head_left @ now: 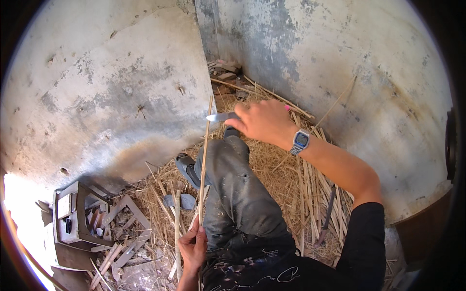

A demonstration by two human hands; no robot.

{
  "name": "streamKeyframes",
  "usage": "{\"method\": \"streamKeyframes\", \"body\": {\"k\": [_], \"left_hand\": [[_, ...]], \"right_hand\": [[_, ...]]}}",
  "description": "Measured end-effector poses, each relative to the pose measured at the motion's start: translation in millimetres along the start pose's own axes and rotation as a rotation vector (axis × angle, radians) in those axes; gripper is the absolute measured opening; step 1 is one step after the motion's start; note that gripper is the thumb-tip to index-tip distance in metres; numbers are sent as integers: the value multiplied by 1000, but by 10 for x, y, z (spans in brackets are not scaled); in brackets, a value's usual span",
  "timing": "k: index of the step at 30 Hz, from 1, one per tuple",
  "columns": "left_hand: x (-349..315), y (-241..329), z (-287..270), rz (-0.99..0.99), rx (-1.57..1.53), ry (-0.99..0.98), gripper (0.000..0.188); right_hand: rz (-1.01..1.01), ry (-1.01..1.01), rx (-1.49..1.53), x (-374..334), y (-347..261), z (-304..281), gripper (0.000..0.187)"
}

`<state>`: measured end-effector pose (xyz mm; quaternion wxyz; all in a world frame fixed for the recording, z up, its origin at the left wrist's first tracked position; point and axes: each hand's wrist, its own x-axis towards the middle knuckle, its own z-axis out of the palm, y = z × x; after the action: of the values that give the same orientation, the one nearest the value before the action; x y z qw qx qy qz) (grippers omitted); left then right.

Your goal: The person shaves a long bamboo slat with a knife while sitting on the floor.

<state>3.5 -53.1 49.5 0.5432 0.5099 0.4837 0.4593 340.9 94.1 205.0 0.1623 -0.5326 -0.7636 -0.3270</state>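
Observation:
My left hand (193, 246), low in the head view near my waist, pinches a long thin bamboo strip (205, 160) between thumb and fingers. The strip stands nearly upright in front of my left leg, its top end level with my right hand. My right hand (264, 121), with a digital watch on its wrist, is closed round a knife (223, 117). Its blade points left and its tip is at the upper part of the strip; whether it touches, I cannot tell. Most of the knife's handle is hidden in my fist.
Shavings (272, 165) cover the floor around my legs. A pile of split strips (310, 194) lies to the right with a dark long tool (330, 211) on it. At the left stand a broken wooden frame box (73, 213) and wood scraps. Worn walls (145, 72) rise ahead.

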Motion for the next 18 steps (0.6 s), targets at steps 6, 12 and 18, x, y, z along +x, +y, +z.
{"method": "streamKeyframes", "body": {"k": [6,12,18], "left_hand": [[29,66,-106,5,-126,74,34],[122,58,-104,-32,-216,-37,22],[415,-91,89,-218,-261,-154,25]], "right_hand": [[-140,25,-34,262,-215,-349,52],[3,-70,163,500,19,-515,51],[180,-197,418,336,270,-468,51]]}}
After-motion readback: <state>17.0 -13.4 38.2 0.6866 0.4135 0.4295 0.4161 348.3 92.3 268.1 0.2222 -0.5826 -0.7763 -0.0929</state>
